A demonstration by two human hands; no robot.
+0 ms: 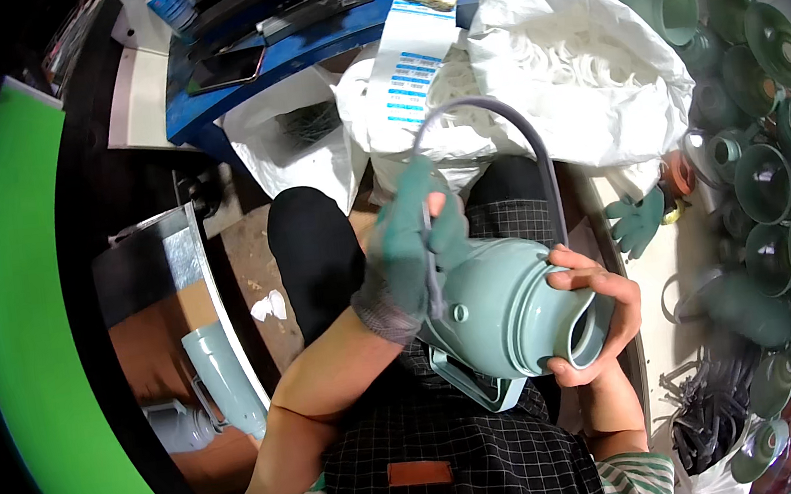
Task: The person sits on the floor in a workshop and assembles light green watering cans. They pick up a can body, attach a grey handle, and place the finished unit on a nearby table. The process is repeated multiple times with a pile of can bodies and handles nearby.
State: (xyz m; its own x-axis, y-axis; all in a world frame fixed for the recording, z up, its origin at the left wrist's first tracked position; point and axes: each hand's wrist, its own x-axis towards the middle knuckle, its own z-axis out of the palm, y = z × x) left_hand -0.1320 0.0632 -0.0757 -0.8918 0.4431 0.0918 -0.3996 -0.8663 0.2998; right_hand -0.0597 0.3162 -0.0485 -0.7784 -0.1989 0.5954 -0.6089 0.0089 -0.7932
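Note:
A pale green thermos jug body (483, 300) lies tilted over my lap, its open mouth toward the lower right. A fixed side handle (472, 379) of the same green projects from its lower side. My right hand (614, 306), bare, curls around the neck and rim. A grey curved carrying handle (540, 150) arches above the jug, one end running down behind the body. My left hand (409, 241), in a green glove with a grey cuff, is closed around the handle's other end, beside a round stud on the jug. Motion blurs this hand.
White bags (577, 45) of pale rings stand ahead, beside a blue table (297, 45) with a phone (227, 69). At left, a carton (171, 314) holds green jugs. Many green funnel-shaped parts (765, 184), a loose glove (637, 222) and black straps (716, 406) lie right.

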